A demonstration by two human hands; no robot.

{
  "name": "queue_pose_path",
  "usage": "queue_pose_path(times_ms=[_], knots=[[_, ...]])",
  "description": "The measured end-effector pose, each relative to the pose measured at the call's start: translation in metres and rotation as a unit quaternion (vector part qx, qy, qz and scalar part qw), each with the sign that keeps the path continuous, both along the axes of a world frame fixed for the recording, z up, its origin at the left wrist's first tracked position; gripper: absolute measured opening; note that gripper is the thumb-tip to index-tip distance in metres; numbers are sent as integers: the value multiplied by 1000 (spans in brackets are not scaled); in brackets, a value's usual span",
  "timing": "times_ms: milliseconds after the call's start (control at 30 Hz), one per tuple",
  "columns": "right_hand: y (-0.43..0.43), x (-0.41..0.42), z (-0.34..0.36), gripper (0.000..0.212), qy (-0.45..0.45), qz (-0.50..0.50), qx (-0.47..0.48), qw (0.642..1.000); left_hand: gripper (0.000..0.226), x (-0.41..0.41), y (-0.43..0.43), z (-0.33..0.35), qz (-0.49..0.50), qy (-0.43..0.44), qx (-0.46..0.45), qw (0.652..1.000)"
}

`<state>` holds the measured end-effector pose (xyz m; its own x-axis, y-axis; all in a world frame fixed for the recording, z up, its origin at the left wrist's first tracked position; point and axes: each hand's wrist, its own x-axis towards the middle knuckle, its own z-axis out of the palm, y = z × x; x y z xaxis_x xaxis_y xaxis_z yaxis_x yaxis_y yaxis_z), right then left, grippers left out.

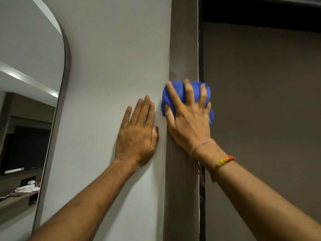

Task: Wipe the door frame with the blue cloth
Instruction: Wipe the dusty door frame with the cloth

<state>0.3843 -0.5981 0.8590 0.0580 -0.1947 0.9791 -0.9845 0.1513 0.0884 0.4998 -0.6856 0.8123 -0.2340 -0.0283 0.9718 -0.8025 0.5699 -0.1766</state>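
In the head view, the right hand (188, 119) presses a bunched blue cloth (180, 93) against the brown door frame (184, 49), a vertical wooden strip that runs from the top of the picture to the bottom. The fingers (189, 89) are spread wide over the cloth and clamp it flat to the frame, so the blue fabric shows between them and bulges out on both sides of the hand, reaching past the frame's left edge onto the wall and past its right edge toward the dark gap beside it. The right wrist carries a thin band and a red and yellow thread bracelet (225, 160). The left hand (137, 138) lies flat on the pale grey wall (112, 58) just left of the frame, palm down, fingers straight and close together, holding nothing; its thumb sits near the frame's edge and just beside the right hand. To the right of the frame a brown door (260, 101) stands behind a dark gap. At the far left an arched mirror (26, 84) with a dark rim hangs on the wall and reflects a room with a dark screen and a shelf with small objects too blurred to tell.
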Motion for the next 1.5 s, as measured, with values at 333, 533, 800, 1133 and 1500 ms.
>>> queue_pose_path(times_ms=[333, 533, 800, 1133, 1500], knots=[[7, -14, -99, 59, 30, 22, 20, 999, 64, 6, -3, -2, -6, -14, -9, 1000], [-1, -1, -1, 60, -12, -13, -13, 1000, 62, 5, -3, -1, -9, -14, -12, 1000], [7, -7, -118, 59, 29, -26, 10, 999, 63, 8, -5, -3, -8, -19, -12, 1000], [-4, 14, 7, 60, -18, -52, -22, 998, 61, 6, -7, -3, -7, -18, -22, 1000], [49, 5, -174, 64, -86, 47, 70, 993, 51, 11, 49, -44, -266, 79, 152, 949]])
